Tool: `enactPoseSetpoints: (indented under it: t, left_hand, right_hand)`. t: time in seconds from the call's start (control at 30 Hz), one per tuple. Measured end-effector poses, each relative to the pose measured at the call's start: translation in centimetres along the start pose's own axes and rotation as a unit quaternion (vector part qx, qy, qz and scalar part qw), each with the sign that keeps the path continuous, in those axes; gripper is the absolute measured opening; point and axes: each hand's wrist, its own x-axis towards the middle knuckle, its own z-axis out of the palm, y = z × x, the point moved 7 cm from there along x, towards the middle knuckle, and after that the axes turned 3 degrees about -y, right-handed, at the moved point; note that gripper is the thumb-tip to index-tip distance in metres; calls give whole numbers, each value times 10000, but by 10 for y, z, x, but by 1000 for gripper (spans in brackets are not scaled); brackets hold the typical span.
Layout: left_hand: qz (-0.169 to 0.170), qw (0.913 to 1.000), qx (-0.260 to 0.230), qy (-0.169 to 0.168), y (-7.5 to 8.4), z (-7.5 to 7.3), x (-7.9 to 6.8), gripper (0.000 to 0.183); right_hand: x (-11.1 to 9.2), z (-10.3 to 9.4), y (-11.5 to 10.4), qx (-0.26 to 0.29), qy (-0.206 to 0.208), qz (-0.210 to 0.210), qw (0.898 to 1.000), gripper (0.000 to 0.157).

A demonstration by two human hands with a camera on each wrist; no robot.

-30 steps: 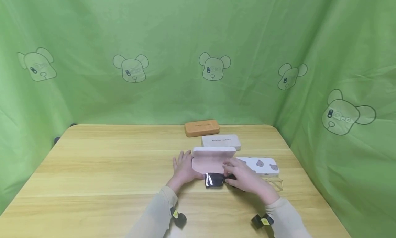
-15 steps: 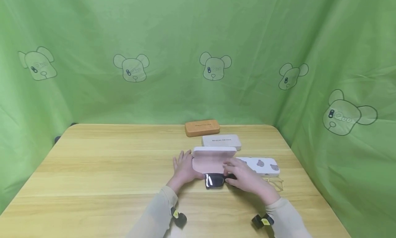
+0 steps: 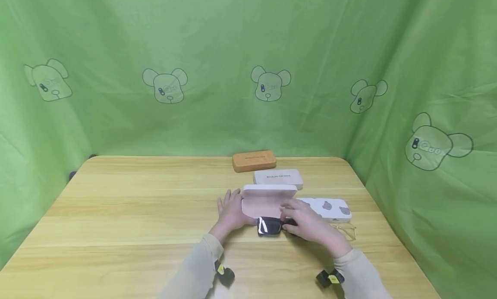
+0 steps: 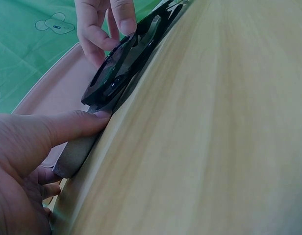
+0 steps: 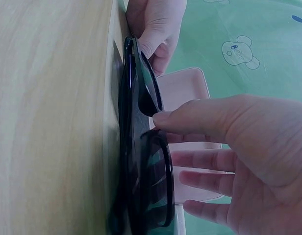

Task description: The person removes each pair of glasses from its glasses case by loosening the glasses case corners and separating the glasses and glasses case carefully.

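An open eyeglass case [image 3: 269,187] with a white shell and pink lining stands on the table in the head view, lid raised. My left hand [image 3: 232,212] grips its left end; in the left wrist view the thumb lies along the case's grey front edge [image 4: 76,155], fingers round the end. Dark sunglasses [image 3: 269,226] are at the case's front side. My right hand [image 3: 306,221] pinches them near the bridge between thumb and index finger, as the right wrist view shows, where the other fingers [image 5: 205,160] extend over the pink lining. The right hand partly hides the sunglasses in the head view.
Behind lie a closed light grey case [image 3: 278,177] and a brown case [image 3: 254,161]. To the right are a white bear-print case [image 3: 330,208] and thin gold-framed glasses [image 3: 347,231]. A green curtain [image 3: 217,118] encloses the wooden table [image 3: 136,221].
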Motion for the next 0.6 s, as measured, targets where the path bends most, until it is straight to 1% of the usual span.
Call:
enactPoseSetpoints:
  t: [0.27, 0.5, 0.6]
  left_hand:
    - [19, 10000, -71, 14, 1, 0, -2, 101]
    - [2, 10000, -67, -7, 1, 0, -1, 101]
    - [-15, 10000, -41, -24, 0, 1, -1, 101]
  right_hand:
    - [-1, -2, -2, -66, -45, -121, 9999, 11]
    - [-1, 0, -1, 9, -163, -9, 9999, 11]
    - [-1, 1, -1, 2, -152, -40, 9999, 11]
